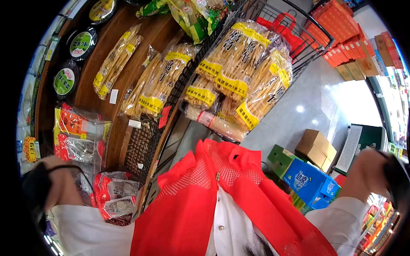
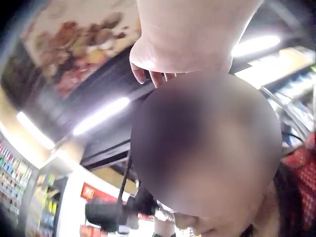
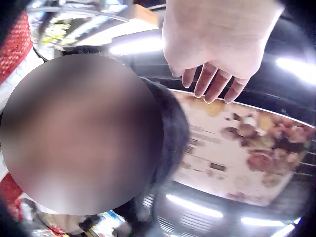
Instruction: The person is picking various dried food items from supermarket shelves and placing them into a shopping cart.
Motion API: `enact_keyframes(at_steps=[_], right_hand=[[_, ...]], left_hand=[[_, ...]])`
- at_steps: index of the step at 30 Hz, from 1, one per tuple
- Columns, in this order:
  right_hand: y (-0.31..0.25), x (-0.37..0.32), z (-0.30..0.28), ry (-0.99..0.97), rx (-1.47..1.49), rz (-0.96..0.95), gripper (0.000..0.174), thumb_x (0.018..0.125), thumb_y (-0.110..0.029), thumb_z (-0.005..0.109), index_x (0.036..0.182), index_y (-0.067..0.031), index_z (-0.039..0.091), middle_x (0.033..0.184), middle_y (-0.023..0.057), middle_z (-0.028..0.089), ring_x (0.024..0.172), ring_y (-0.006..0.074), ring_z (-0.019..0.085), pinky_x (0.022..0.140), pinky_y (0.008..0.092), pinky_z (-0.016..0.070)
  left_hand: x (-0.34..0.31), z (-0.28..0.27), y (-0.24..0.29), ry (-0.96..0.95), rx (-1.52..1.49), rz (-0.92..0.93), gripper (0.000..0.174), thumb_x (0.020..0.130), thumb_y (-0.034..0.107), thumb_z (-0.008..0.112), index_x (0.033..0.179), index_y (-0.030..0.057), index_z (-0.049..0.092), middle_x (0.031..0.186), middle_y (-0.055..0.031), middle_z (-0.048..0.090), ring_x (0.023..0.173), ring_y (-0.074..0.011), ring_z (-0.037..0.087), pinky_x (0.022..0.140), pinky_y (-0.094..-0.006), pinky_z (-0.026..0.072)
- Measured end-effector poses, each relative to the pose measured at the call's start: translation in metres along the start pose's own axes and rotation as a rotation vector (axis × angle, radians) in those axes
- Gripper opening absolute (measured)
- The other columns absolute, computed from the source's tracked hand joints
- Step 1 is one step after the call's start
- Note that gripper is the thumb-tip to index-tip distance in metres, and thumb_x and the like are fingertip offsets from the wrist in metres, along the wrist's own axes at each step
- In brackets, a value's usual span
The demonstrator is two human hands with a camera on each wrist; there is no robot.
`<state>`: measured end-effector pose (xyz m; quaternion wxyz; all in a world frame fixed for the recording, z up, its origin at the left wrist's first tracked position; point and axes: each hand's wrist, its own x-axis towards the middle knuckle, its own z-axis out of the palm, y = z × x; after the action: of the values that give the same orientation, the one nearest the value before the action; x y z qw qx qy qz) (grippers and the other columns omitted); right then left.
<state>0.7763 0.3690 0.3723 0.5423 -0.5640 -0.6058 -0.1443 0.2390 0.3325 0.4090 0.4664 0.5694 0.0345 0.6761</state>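
Both hands are raised beside the person's head. In the left wrist view, the left hand (image 2: 180,47) hangs over the blurred head, its fingertips partly hidden and no object showing in them. The right hand (image 3: 212,52) shows in the right wrist view with loosely bent fingers and nothing in them. The head view catches only bare forearms at both sides, below dark wrist straps. Between them, further forward, a wire shopping cart (image 1: 311,57) carries several bags of dried bean curd sticks (image 1: 243,64) with yellow labels. Neither hand touches these bags.
On the left, a wooden shelf (image 1: 87,55) holds more bean curd stick bags (image 1: 164,81), round dark packages (image 1: 83,44) and red-and-clear packets (image 1: 115,194). A blue carton (image 1: 305,179) and a brown box (image 1: 316,149) stand on the floor at right. Red boxes (image 1: 337,25) are stacked behind.
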Motion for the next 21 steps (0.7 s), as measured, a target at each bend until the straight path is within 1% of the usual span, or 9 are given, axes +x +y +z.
enact_keyframes(at_steps=[3, 8, 21], right_hand=[[-0.018, 0.003, -0.028, -0.019, -0.045, 0.019, 0.029, 0.088, -0.009, 0.040, 0.113, 0.0024, 0.050, 0.109, 0.0127, 0.056, 0.102, 0.0186, 0.053, 0.088, 0.0282, 0.0398], [-0.027, -0.001, -0.049, -0.044, -0.100, 0.052, 0.029, 0.088, -0.008, 0.040, 0.113, 0.0023, 0.050, 0.109, 0.0126, 0.057, 0.102, 0.0186, 0.053, 0.088, 0.0281, 0.0399], [-0.037, -0.016, -0.067, -0.053, -0.142, 0.091, 0.029, 0.088, -0.008, 0.041, 0.113, 0.0022, 0.050, 0.108, 0.0125, 0.057, 0.100, 0.0185, 0.053, 0.087, 0.0278, 0.0401]], left_hand=[[0.002, 0.004, 0.011, 0.023, 0.024, 0.053, 0.035, 0.080, 0.031, 0.050, 0.096, 0.0004, 0.052, 0.109, -0.0138, 0.052, 0.104, -0.0179, 0.047, 0.087, -0.0389, 0.0371], [0.004, 0.001, 0.018, 0.050, 0.034, 0.084, 0.035, 0.080, 0.031, 0.049, 0.098, 0.0006, 0.052, 0.109, -0.0138, 0.052, 0.105, -0.0182, 0.047, 0.088, -0.0391, 0.0368], [0.000, -0.006, 0.011, 0.079, 0.034, 0.102, 0.035, 0.082, 0.029, 0.045, 0.102, 0.0012, 0.051, 0.111, -0.0138, 0.052, 0.106, -0.0189, 0.047, 0.090, -0.0396, 0.0363]])
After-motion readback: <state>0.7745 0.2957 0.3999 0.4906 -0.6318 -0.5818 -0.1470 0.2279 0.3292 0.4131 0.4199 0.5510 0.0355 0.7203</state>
